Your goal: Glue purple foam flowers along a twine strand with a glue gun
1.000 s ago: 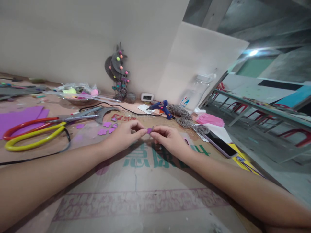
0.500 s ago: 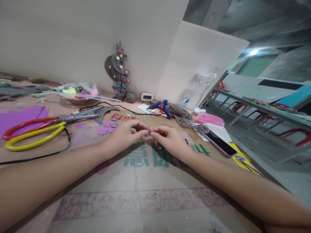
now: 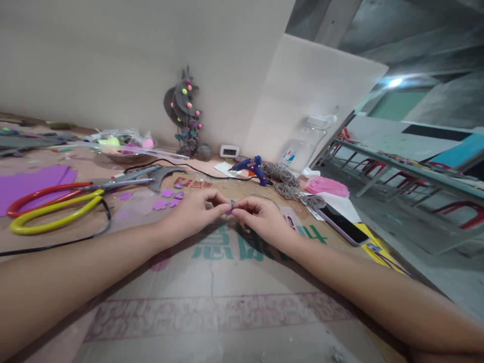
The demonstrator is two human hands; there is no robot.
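Over the cardboard, my left hand [image 3: 198, 212] pinches a small purple piece [image 3: 229, 212] between thumb and fingertips. My right hand [image 3: 262, 218] meets it from the other side, its thumb and fingers closed at the same piece. A bit of grey cord [image 3: 232, 202] shows between the fingertips. Most of the piece is hidden by the fingers, so its shape cannot be made out. Purple flower cutouts [image 3: 160, 204] lie just left of my left hand. A small pink-framed item [image 3: 290, 221] is partly covered by my right wrist.
Red-and-yellow-handled scissors [image 3: 56, 206] and purple sheets [image 3: 34, 184] lie left. A blue glue gun [image 3: 251, 166], grey cord coils [image 3: 282, 176], a clear bottle [image 3: 304, 146] and a phone [image 3: 344, 224] sit behind and right. A decorated moon ornament [image 3: 183, 103] leans against the wall.
The hands stay almost in place, with the right fingertips shifted slightly left over the purple piece. A little more grey cord shows at the fingertips and behind the right hand.
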